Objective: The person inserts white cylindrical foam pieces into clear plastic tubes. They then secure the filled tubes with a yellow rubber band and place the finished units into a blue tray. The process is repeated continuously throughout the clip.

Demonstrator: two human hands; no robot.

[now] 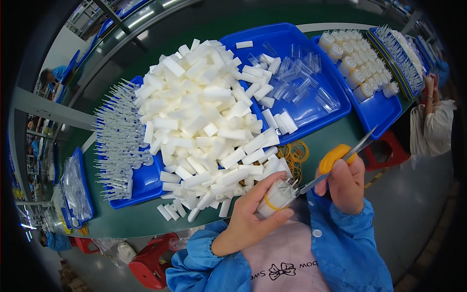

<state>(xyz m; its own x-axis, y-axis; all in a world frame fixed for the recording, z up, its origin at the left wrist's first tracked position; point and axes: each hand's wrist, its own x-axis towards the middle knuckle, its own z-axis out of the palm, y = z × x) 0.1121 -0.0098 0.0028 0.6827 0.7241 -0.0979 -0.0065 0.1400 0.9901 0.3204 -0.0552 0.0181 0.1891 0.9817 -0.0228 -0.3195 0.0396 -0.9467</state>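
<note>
My left hand [250, 214] is wrapped round a white bundle [278, 198] with a yellow rubber band about its middle. Thin pale prongs stick out of the bundle's upper end. My right hand [346, 182] is closed on an orange-handled metal tool [335, 158], long and thin. One metal end points up and right; the other reaches down to the bundle's prongs. Whether it touches them I cannot tell. Beyond my left hand rises a large heap of white foam pieces [194, 112]. Several loose yellow rubber bands [294, 155] lie between the heap and the tool.
A blue tray [335, 114] holds clear tubes [296, 73] and white pieces. Right of it, another blue tray [382, 114] carries banded white bundles [357, 65]. Spiky white parts [119, 141] fill a tray on the left. A red stool [151, 263] stands below the green table [116, 226].
</note>
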